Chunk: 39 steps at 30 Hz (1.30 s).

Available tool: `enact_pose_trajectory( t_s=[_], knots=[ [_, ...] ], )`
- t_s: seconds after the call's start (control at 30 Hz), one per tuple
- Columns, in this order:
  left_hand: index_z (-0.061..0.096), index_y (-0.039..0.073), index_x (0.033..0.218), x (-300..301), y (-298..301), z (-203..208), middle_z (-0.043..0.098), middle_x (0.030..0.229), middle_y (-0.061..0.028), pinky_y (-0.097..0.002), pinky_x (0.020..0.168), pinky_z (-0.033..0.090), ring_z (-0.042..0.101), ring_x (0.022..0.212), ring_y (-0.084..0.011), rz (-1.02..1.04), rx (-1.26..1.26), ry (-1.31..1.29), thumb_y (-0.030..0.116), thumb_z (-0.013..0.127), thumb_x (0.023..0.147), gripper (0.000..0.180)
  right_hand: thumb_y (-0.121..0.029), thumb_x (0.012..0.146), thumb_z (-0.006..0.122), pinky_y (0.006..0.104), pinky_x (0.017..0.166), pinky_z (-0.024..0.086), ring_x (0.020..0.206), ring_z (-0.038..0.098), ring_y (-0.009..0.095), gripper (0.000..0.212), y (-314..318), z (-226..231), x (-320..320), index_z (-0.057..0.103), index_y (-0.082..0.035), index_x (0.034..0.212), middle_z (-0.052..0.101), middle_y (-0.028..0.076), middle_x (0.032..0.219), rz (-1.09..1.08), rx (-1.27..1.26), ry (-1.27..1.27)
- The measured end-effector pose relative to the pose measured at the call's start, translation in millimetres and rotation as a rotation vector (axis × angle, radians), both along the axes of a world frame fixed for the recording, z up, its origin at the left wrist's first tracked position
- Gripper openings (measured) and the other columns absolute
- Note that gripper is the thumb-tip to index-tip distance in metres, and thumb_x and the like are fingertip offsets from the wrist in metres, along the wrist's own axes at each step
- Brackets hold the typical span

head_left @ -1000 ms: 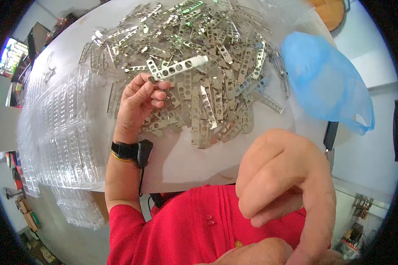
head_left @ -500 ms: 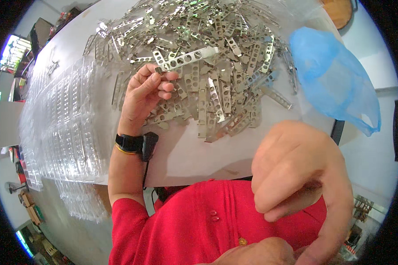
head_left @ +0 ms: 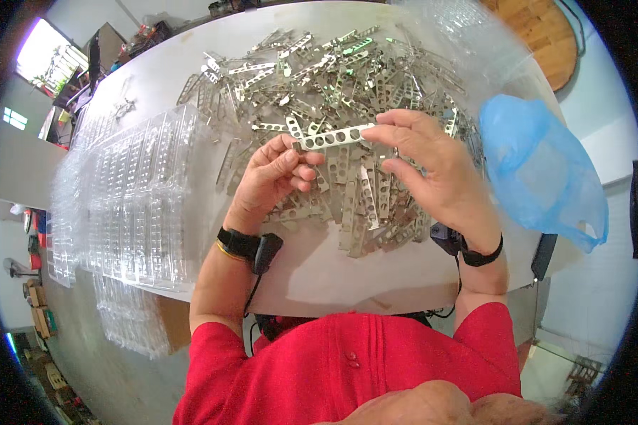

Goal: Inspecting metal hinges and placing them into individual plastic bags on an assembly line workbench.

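Observation:
A shiny flat metal bracket [head_left: 338, 137] with a row of round holes is held by one end in my left hand [head_left: 262, 180], thumb and fingers pinched on it. The bracket lies nearly level above a heap of similar perforated metal brackets [head_left: 369, 198]. At its far right end is my right hand [head_left: 439, 173], with thumb and fingers apart. Its fingertips overlap the bracket's tip, and whether they touch it I cannot tell. Some of the heap is hidden behind both hands.
Stacked clear plastic trays [head_left: 138, 191] cover the left side of the white table [head_left: 326, 283]. A blue plastic bag [head_left: 542, 170] rests at the right edge. Clear plastic wrap [head_left: 468, 35] lies at the far right, near a round wooden stool top [head_left: 535, 39].
My right hand has gone from close in front of my body up to the bracket's right end, its fingers now spread. My left hand still holds the bracket. The view has shifted.

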<state>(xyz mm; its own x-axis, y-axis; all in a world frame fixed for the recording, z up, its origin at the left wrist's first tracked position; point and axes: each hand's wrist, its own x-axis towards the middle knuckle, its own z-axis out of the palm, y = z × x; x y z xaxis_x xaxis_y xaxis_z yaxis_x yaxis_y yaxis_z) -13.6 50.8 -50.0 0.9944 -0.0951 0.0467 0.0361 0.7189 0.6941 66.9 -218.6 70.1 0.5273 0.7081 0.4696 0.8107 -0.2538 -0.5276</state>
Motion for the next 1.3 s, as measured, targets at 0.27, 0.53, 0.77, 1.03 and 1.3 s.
enact_pose_trajectory(
  t_s=[0.27,0.53,0.77,1.03,1.3],
  knots=[
    [0.056,0.003,0.113,15,-19,18,0.071,0.108,-0.0225,-0.0308,0.072,0.064,0.074,0.087,-0.0207,-0.125,-0.034,-0.060,0.011,0.052,0.104,0.012,0.002,0.087,0.066,0.0376,0.083,0.055,0.098,0.069,0.031,0.028,-4,10,-2,0.069,-0.007,0.112,0.069,0.013,0.108,-0.020,0.063,-0.024],
    [0.055,0.003,0.112,31,-23,28,0.071,0.101,-0.0218,-0.0320,0.066,0.060,0.074,0.076,-0.0229,-0.122,0.046,-0.067,0.017,0.052,0.105,0.016,0.003,0.085,0.069,0.0337,0.074,0.055,0.089,0.070,0.026,0.025,-9,17,-5,0.071,-0.007,0.108,0.070,0.012,0.100,-0.102,0.141,0.001],
    [0.051,0.006,0.113,31,-26,31,0.069,0.096,-0.0219,-0.0363,0.063,0.057,0.072,0.070,-0.0259,-0.114,0.134,-0.033,0.032,0.050,0.105,0.028,0.002,0.079,0.076,0.0294,0.069,0.052,0.087,0.065,0.019,0.026,-12,17,-1,0.074,-0.010,0.102,0.066,0.007,0.100,-0.101,0.132,-0.067],
    [0.051,0.002,0.120,31,-29,29,0.068,0.103,-0.0197,-0.0344,0.063,0.059,0.073,0.078,-0.0244,-0.107,0.224,-0.007,0.033,0.053,0.104,0.035,-0.006,0.089,0.073,0.0251,0.065,0.051,0.070,0.064,0.010,0.012,-5,11,-5,0.071,-0.004,0.101,0.068,0.003,0.082,-0.213,0.195,0.287],
    [0.060,-0.001,0.119,25,-31,29,0.070,0.103,-0.0139,-0.0283,0.074,0.062,0.073,0.087,-0.0201,-0.054,0.147,-0.001,0.009,0.059,0.100,0.022,-0.015,0.097,0.069,0.0219,0.060,0.053,0.067,0.064,0.006,0.013,-6,-7,21,0.070,-0.003,0.102,0.067,-0.001,0.079,-0.300,0.204,0.573]
  ],
)
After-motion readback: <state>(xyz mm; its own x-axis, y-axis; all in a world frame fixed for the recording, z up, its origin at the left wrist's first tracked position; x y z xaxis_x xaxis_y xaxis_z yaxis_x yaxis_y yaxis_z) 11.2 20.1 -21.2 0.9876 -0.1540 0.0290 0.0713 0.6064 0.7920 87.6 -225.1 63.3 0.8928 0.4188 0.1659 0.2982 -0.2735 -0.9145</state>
